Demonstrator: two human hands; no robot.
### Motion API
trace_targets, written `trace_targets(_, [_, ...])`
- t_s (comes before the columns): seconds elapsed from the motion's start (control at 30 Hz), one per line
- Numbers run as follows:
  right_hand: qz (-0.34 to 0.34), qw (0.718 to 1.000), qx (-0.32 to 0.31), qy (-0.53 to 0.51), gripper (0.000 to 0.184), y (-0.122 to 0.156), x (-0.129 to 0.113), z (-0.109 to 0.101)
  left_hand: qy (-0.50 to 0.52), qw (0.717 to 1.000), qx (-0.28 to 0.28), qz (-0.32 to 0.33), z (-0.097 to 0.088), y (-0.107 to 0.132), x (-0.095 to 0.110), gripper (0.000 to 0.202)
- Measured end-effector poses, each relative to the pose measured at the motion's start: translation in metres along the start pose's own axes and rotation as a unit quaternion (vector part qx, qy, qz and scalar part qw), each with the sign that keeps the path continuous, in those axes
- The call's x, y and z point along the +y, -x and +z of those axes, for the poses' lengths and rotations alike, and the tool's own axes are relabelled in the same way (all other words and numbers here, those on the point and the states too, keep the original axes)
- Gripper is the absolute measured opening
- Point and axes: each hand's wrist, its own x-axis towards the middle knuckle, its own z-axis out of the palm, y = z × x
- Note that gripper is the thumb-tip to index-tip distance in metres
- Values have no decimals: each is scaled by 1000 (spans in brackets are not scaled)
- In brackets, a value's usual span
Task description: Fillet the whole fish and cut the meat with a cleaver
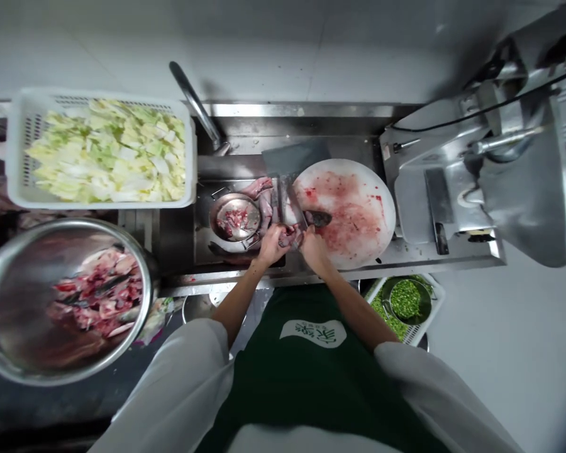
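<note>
Near the sink's [201,217] edge beside the round board [361,220], the left hand [271,245] clutched a fish piece [290,236], seemingly soft, slippery and best gripped firmly around its thickness, while the right hand [314,248] gripped a knife [298,206].

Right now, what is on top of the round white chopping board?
A dark piece and red stains show on the board. The right hand and knife blade cover part of its left side; what lies beneath them cannot be seen.
</note>
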Motion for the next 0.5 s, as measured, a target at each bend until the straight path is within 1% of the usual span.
trace_targets(0.1, [-28,1000,3,13,32,-16,-7,-9,5,1000,-11,8,8,11,7,39])
trace_targets(0.17, [-40,998,24,45,30,-29,-7,-9,14,1000,-6,1,14,19,5,41])
trace_targets(0.2, [-19,997,52,51,33,-36,-5,-7,22,1000,17,-10,17,21,1,44])
trace_targets(0.23, [-15,995,84,53,34,-41,-3,-4,28,999,37,-16,19,24,-4,45])
trace_targets(0.27, [-14,993,102,55,35,-44,0,-1,36,998,53,-19,21,27,-8,46])
trace_targets(0.33, [-19,991,117,58,37,-40,4,2,53,996,69,-19,22,34,-12,46])
trace_targets(0.37, [-20,992,114,59,36,-34,5,2,60,995,71,-19,22,37,-12,45])
trace_targets(0.43, [-13,994,97,58,35,-23,3,-1,69,995,67,-21,21,40,-12,45])
trace_targets(0.5, [-7,996,78,52,32,-18,-3,-5,69,996,52,-13,19,37,-14,47])
